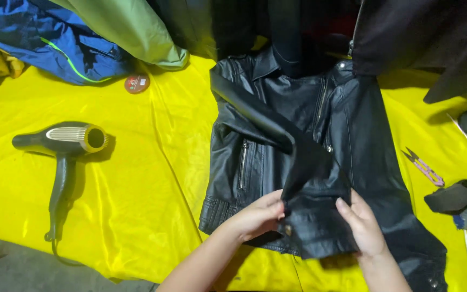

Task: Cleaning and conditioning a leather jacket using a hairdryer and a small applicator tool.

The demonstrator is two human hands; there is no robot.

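jacket: we see a black leather jacket [320, 162] lying flat, front up, on the yellow-covered desk [152, 178]
sleeve: one sleeve folded across the chest, cuff [317, 213] near the hem
left hand [258, 216]: our grip pinches the cuff's left edge
right hand [364, 224]: our fingers close on the cuff's right edge
nearby: hair dryer [63, 157] well to the left; small scissors [424, 167] to the right
tip: we judge it best to keep both edges taut and level
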